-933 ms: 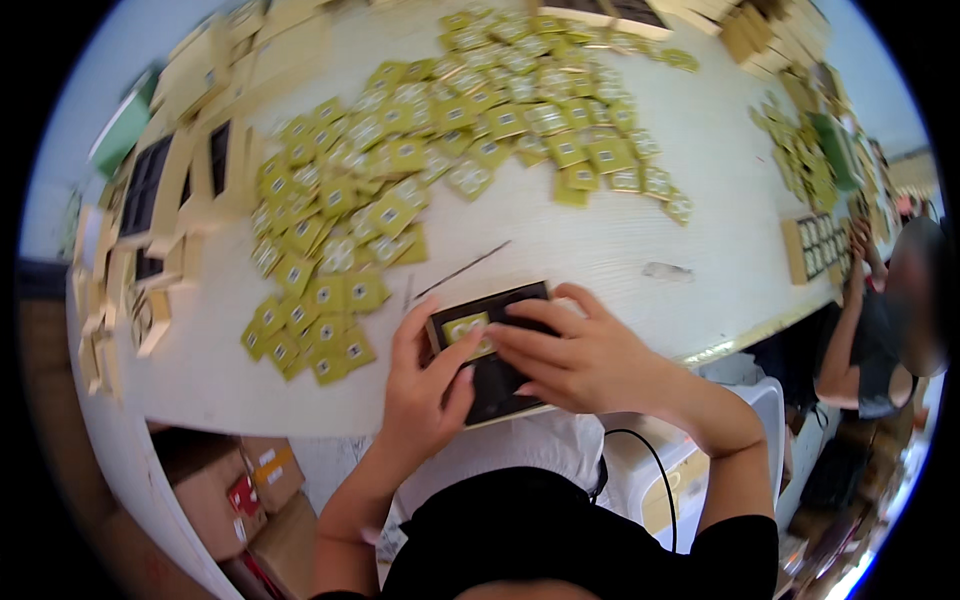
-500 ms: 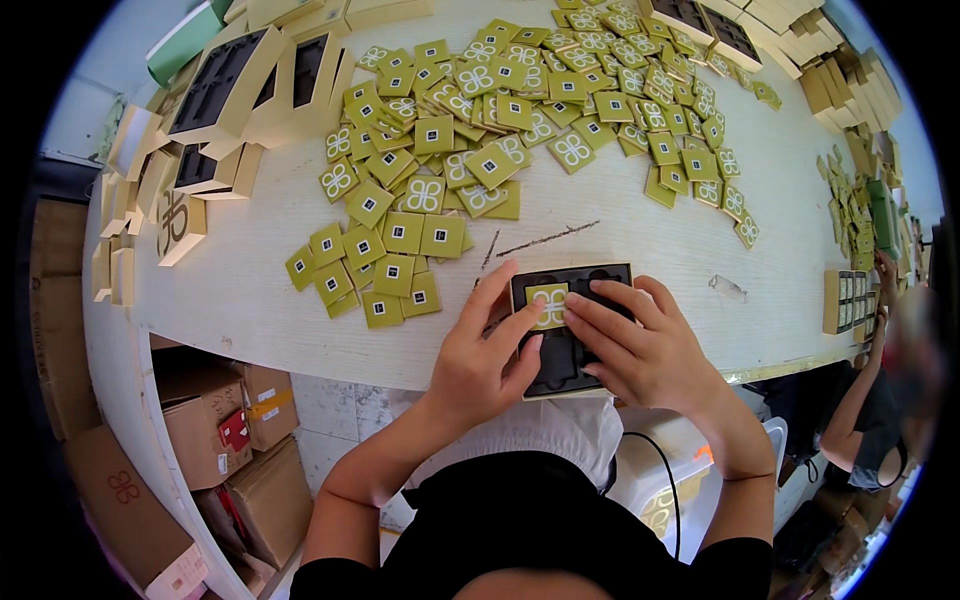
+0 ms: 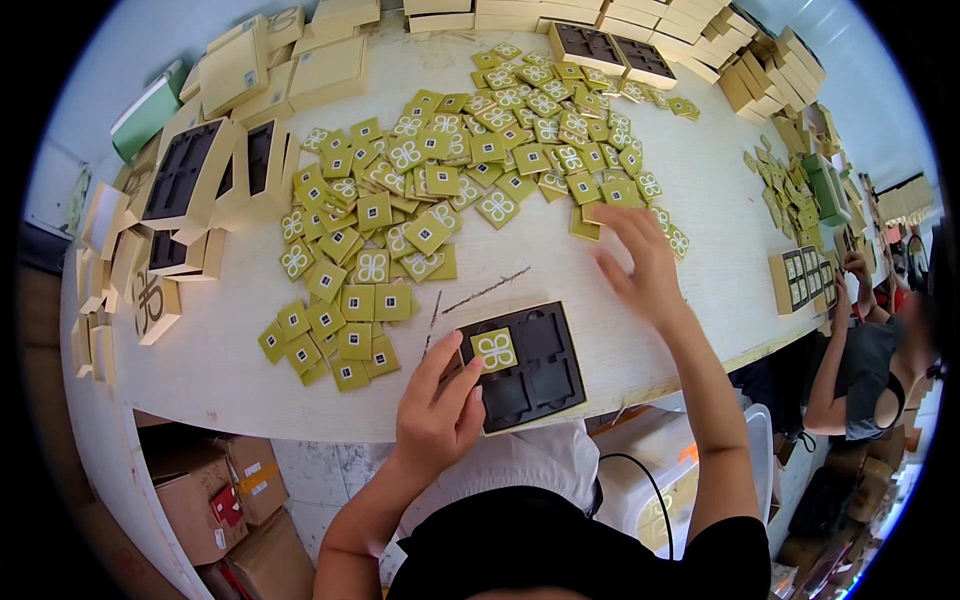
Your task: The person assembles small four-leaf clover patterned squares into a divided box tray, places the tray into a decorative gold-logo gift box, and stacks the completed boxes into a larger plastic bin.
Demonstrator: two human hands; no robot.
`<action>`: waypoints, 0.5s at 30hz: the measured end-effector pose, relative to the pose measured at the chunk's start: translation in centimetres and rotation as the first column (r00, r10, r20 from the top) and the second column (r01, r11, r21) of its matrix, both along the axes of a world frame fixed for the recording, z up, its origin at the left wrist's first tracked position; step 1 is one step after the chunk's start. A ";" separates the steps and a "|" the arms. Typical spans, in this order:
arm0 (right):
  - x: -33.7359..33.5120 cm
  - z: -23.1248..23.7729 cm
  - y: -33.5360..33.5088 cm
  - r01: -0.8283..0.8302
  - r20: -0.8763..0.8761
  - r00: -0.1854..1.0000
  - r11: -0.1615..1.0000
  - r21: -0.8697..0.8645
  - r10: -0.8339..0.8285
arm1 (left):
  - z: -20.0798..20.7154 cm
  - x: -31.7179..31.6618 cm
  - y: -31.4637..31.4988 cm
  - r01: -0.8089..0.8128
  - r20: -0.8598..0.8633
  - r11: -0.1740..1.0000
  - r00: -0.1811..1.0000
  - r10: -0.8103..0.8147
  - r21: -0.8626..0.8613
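Observation:
A black moulded tray with square recesses lies at the near edge of the white table. One olive-green square packet with a white clover pattern sits in its upper left recess. My left hand rests on the tray's left side, fingers touching it beside the packet. My right hand is stretched out over the table, fingers spread and holding nothing, close to the nearest packets of a big scatter of olive-green square packets.
Tan boxes with black inserts crowd the table's left side, more tan boxes along the far edge. Another person works at the right end. Cardboard cartons sit under the table. A thin dark stick lies by the tray.
My right hand has left the tray and reached out to the right toward the scattered packets. One packet now lies uncovered in the tray. The left hand stays at the tray.

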State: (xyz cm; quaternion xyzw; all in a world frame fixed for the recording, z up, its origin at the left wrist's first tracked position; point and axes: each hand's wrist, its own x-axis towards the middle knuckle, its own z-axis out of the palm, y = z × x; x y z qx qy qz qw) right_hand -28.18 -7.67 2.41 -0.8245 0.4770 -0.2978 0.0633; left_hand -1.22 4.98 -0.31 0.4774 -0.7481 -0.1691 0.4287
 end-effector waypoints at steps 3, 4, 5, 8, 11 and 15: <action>0.2 -1.9 -2.5 0.003 -0.140 0.990 0.996 -0.088 -0.016 | -0.1 0.1 0.0 0.002 -0.048 1.000 0.999 -0.001 0.009; 0.1 -2.0 -2.9 0.013 -0.145 0.989 0.998 -0.065 -0.023 | -0.2 0.3 -0.1 0.012 -0.057 1.000 0.998 -0.010 0.024; 0.1 -2.2 -3.0 0.017 -0.149 0.989 0.999 -0.035 -0.022 | -0.3 0.4 0.1 0.016 -0.064 0.999 0.998 -0.013 0.048; 0.2 -2.4 -2.9 0.038 -0.033 0.999 0.991 0.132 -0.034 | 0.4 0.7 -0.2 0.101 -0.031 0.992 0.995 -0.099 0.080; 0.0 -2.0 -2.6 -0.012 -0.010 1.000 1.000 -0.009 0.012 | 1.3 0.6 -0.5 0.166 0.199 0.979 0.962 -0.188 0.123; -0.5 -1.1 -1.5 0.178 0.111 0.981 0.969 -0.174 -0.160 | 0.7 0.2 -0.3 0.157 0.329 0.976 0.923 -0.200 0.153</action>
